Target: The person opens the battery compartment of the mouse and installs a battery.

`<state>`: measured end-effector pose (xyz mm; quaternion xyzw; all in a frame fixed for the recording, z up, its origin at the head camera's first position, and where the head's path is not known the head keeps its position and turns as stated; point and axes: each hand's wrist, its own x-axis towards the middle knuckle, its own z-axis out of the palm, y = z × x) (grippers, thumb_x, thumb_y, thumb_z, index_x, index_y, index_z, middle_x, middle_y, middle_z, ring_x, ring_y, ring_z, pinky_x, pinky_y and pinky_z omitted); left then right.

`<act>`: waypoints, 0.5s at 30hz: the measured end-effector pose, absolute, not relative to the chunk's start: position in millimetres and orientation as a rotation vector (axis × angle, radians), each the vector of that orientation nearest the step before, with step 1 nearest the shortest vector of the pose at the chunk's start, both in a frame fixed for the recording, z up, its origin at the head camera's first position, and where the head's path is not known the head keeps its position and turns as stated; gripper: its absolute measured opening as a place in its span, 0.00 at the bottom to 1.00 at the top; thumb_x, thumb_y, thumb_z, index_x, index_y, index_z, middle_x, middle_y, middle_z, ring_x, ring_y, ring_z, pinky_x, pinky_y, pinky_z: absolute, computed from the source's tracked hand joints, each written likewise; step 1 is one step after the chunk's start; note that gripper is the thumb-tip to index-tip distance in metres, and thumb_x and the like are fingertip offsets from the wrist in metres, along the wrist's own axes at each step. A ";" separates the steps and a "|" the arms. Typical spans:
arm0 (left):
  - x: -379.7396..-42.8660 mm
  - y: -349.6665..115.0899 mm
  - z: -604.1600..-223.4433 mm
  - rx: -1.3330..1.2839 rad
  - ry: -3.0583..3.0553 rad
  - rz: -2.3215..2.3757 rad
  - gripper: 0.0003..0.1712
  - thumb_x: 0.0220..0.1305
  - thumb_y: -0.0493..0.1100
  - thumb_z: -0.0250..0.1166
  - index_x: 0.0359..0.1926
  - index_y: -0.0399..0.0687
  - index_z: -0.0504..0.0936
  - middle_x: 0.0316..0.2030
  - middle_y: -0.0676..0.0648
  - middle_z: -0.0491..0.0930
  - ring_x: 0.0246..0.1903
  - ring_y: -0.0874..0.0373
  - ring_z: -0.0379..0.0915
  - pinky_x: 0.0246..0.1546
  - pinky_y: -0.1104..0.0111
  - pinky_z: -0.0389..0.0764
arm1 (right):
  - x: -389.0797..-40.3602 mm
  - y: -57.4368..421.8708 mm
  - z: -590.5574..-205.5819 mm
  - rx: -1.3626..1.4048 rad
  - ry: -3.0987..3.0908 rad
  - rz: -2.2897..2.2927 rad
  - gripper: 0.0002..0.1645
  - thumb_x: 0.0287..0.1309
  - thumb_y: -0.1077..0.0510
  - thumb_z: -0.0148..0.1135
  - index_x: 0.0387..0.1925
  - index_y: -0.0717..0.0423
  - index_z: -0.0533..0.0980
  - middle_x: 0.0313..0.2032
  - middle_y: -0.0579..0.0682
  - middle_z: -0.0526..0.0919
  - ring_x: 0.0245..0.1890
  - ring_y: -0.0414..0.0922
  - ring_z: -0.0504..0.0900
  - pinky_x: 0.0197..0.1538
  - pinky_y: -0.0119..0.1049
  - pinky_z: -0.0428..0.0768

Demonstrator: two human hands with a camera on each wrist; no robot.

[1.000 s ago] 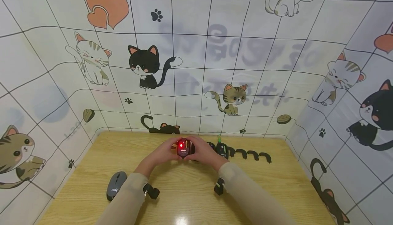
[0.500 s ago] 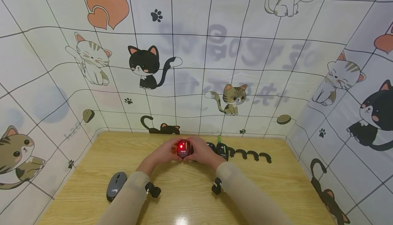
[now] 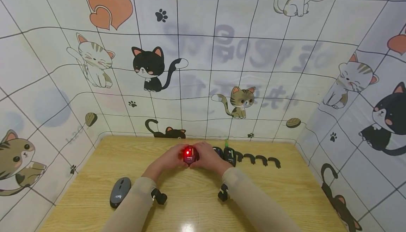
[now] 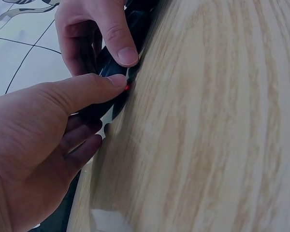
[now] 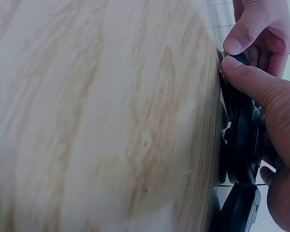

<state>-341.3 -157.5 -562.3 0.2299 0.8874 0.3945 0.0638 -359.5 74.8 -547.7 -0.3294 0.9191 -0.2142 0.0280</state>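
A small dark device with a glowing red light point(image 3: 189, 158) is near the back of the wooden table, between both hands. My left hand point(image 3: 169, 157) holds it from the left, thumb at the near edge and fingers round the side. From the right, my right hand point(image 3: 207, 157) grips the same device, its thumb close to the other one. In the left wrist view both thumbs press near the red glow, low over the tabletop. Just right of my right hand stand similar black devices point(image 3: 229, 156), one with a green strap; the hand partly hides another.
Several black curved pieces point(image 3: 261, 160) lie in a row to the right of the devices. A grey computer mouse point(image 3: 120, 192) rests at the left, beside the left forearm. A cat-patterned cloth point(image 3: 196, 63) rises behind the table point(image 3: 190, 196) and along both sides.
Both hands and the red-lit device have shifted slightly toward me. The light is lit throughout, and the other things have stayed put.
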 end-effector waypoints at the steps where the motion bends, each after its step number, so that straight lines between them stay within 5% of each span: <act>1: -341.1 -157.2 -562.3 0.694 2.680 1.193 0.49 0.57 0.35 0.86 0.78 0.38 0.73 0.72 0.37 0.77 0.70 0.36 0.73 0.75 0.40 0.73 | -359.9 74.8 -548.6 -1.017 2.839 -0.656 0.48 0.51 0.39 0.90 0.68 0.52 0.79 0.64 0.49 0.86 0.68 0.50 0.76 0.78 0.51 0.72; 15: -333.9 -151.8 -554.2 0.710 2.761 1.086 0.52 0.56 0.35 0.87 0.79 0.37 0.71 0.73 0.37 0.73 0.73 0.38 0.70 0.78 0.42 0.70 | -358.1 78.1 -548.8 -0.996 2.825 -0.671 0.51 0.54 0.38 0.88 0.73 0.53 0.76 0.70 0.51 0.81 0.73 0.52 0.73 0.81 0.53 0.69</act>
